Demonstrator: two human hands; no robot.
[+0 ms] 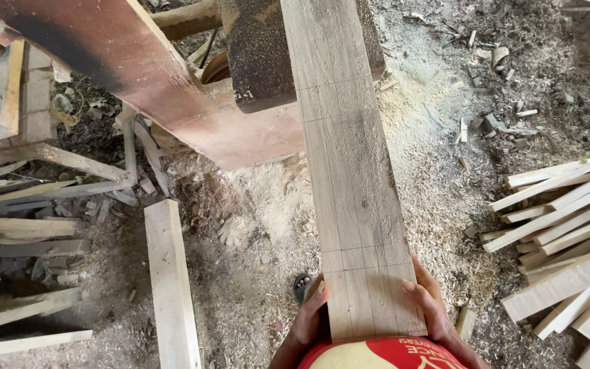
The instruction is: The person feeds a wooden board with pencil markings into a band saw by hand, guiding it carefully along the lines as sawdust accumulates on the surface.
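While both hands grip plank (349, 171) edges, left hand (311, 316), right hand (431, 307): feed straight along pencil lines, fingers (414, 288) clear of saw desk (172, 75).

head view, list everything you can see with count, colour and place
long plank: one, pale grey-brown with pencil lines, centre, running from the person up onto the machine
saw machine: one, reddish-brown, top left
short board: one, pale, on the floor at left
cut strips: a pile, pale, right edge
scrap timber: several, grey, left edge
sawdust: heaps, tan, on the floor
left hand: one, grip on the plank's left edge
right hand: one, grip on the plank's right edge
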